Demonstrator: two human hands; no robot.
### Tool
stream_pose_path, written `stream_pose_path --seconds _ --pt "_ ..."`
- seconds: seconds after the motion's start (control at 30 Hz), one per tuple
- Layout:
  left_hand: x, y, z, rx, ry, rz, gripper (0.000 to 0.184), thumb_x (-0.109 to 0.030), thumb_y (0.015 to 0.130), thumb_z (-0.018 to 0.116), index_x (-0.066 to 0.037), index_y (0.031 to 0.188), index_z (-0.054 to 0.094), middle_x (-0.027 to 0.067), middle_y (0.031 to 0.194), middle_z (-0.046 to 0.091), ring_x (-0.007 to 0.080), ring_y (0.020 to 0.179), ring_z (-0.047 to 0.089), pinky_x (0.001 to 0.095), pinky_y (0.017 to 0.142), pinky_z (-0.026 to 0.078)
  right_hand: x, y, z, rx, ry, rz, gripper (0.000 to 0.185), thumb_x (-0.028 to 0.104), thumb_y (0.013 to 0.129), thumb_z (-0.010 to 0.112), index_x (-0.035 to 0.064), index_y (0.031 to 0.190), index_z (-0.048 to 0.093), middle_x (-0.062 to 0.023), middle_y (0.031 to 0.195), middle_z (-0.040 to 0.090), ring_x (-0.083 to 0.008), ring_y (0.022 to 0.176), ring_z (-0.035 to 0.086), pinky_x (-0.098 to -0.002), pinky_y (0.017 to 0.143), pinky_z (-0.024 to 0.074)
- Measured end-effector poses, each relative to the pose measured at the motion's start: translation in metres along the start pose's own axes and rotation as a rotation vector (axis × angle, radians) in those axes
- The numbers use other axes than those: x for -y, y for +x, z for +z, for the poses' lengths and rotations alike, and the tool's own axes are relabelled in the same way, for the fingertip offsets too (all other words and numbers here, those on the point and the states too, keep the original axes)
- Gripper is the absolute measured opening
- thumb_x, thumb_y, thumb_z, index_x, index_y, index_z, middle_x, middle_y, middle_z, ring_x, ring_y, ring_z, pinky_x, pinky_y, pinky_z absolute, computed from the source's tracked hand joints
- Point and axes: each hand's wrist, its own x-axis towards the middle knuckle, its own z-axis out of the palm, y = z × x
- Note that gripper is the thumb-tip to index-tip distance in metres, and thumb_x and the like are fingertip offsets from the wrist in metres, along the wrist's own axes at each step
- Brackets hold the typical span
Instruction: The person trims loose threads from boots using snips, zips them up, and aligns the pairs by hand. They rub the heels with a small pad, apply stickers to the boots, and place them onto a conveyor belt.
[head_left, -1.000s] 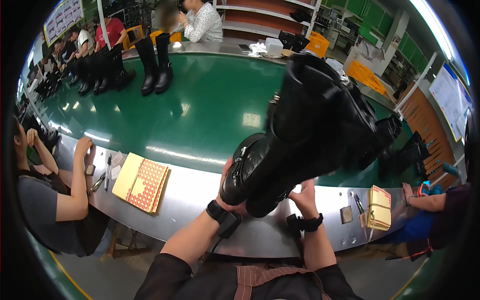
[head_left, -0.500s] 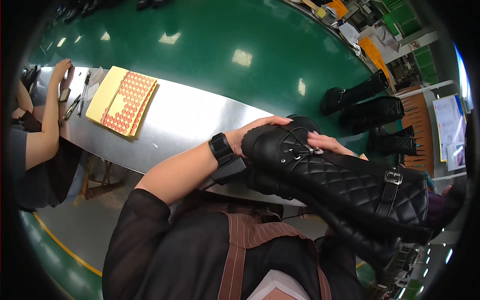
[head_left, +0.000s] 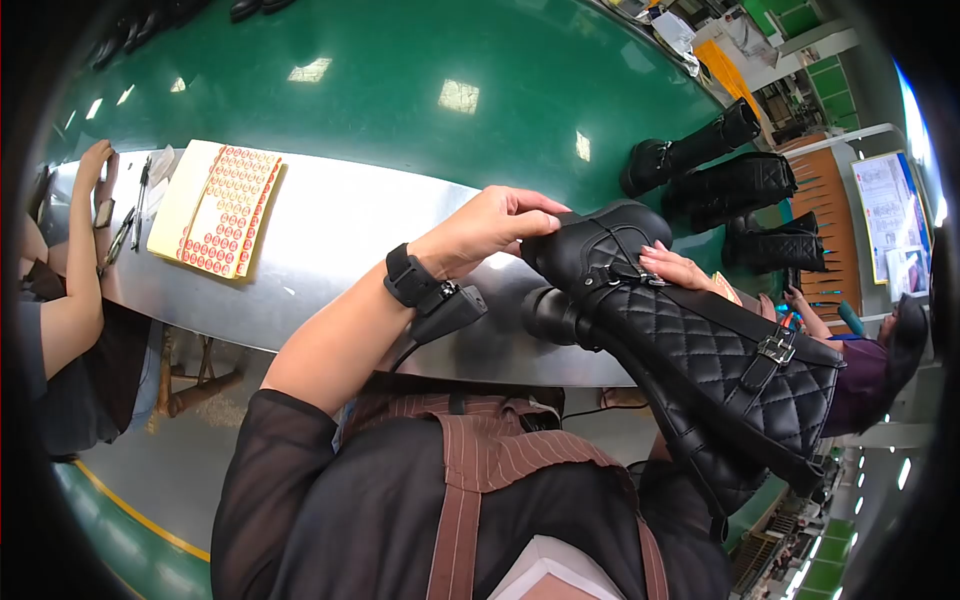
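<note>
A tall black quilted boot (head_left: 690,330) with straps and silver buckles lies tilted, its shaft toward the lower right. Behind and below it, part of a second black boot (head_left: 560,318) shows. My left hand (head_left: 492,228) is at the toe end of the upper boot, thumb and fingers pinched together at its edge; whether anything small is between them I cannot make out. My right hand (head_left: 682,268) lies over the far side of the boot by the ankle strap, fingers resting on the leather and the rest of the hand hidden behind the shaft.
A yellow pad with red round stickers (head_left: 225,210) lies on the metal table edge (head_left: 330,230), with pens (head_left: 138,205) left of it. A person's arm (head_left: 85,240) is at the left. Several black boots (head_left: 728,190) stand on the green surface; another person (head_left: 870,370) is at the right.
My left hand has come off the boot's underside and now pinches at the toe edge. The boots have tilted and parted slightly, and the view has shifted a little to the right.
</note>
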Motion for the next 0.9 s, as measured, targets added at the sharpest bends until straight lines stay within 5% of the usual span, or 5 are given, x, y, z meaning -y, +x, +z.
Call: stream_pose_path --seconds 0.5,0.73,0.8,0.83,0.9 --pt "0.001 -0.001 0.006 0.075 -0.129 0.191 0.05 -0.009 0.091 0.061 -0.004 0.139 0.047 0.0083 0.126 0.061 0.012 0.111 0.058 0.0268 0.1 0.042 -0.022 -0.017 -0.001 -0.047 0.141 -0.045 0.07 0.018 0.083 0.073 -0.0015 0.141 0.039 -0.0209 0.148 0.037 -0.0338 0.142 0.026 -0.0475 0.117 0.0174" --pt "0.001 -0.003 0.013 0.108 -0.128 0.283 0.059 -0.005 0.088 0.063 -0.006 0.143 0.042 0.0087 0.13 0.057 0.0148 0.117 0.055 0.0294 0.102 0.042 0.007 -0.022 0.027 -0.395 0.297 0.141 0.064 0.029 0.088 0.067 -0.0008 0.139 0.042 -0.0177 0.141 0.046 -0.0275 0.134 0.04 -0.0406 0.114 0.0264" --pt "0.005 0.001 0.02 0.079 -0.158 0.396 0.055 -0.014 0.09 0.063 -0.005 0.14 0.043 0.0089 0.132 0.054 0.016 0.118 0.055 0.0318 0.102 0.043 0.032 -0.02 0.046 -0.862 0.957 0.247 0.059 0.009 0.083 0.071 0.002 0.136 0.045 -0.0083 0.129 0.053 -0.021 0.119 0.051 -0.0372 0.106 0.0372" --pt "0.005 0.0 0.019 0.082 -0.159 0.391 0.055 -0.014 0.09 0.063 -0.005 0.14 0.043 0.0089 0.132 0.054 0.016 0.118 0.055 0.0318 0.102 0.043 0.036 -0.015 0.053 -0.868 0.259 0.255 0.055 -0.002 0.08 0.07 0.0029 0.131 0.049 -0.0069 0.127 0.055 -0.0204 0.117 0.053 -0.0359 0.103 0.0409" --pt "0.001 -0.002 0.012 0.044 -0.1 0.051 0.047 -0.025 0.095 0.056 -0.003 0.135 0.048 0.0089 0.129 0.057 0.0169 0.116 0.056 0.0333 0.099 0.046 0.019 -0.039 0.054 -0.854 0.155 0.22 0.05 -0.007 0.08 0.067 0.0034 0.127 0.054 -0.0066 0.124 0.058 -0.0205 0.114 0.055 -0.0365 0.102 0.0437"
